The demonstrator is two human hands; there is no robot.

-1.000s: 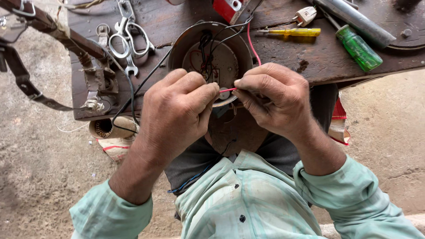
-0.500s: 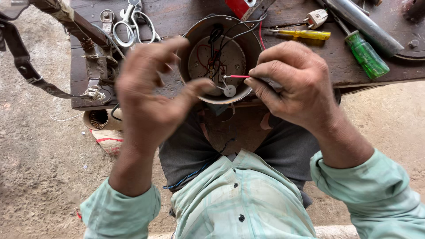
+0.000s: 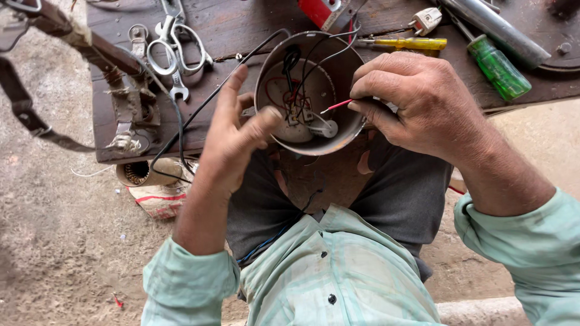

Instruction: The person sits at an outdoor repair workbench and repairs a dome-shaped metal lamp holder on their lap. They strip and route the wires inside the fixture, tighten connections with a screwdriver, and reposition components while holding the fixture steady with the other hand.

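I sit at a dark wood counter [image 3: 241,24] that looks old and scratched. Under it is a gray, dusty floor [image 3: 54,229] with small bits of dirt on it.

A round metal bowl [image 3: 350,130] rests at the near edge of the counter, just above my lap. It has black wires and small parts inside. My right hand [image 3: 417,102] is closed on a thin red wire [image 3: 337,106], pinching it between thumb and finger at the right rim of the bowl. The wire's free end points into the bowl. My left hand [image 3: 232,136] is open with fingers spread. Its thumb touches the left rim of the bowl, and it holds nothing.

On the counter, scissors [image 3: 175,45] lie to the left of the bowl, with a small wrench [image 3: 175,90] just beside them. A yellow screwdriver [image 3: 408,43] and a green screwdriver [image 3: 498,66] lie to the right, past my right hand. A white plug [image 3: 426,20] sits near the yellow one. A red box [image 3: 323,12] is at the top edge. A black cord [image 3: 181,127] runs from the bowl down over the counter's edge. My right hand hides part of the bowl's right side.
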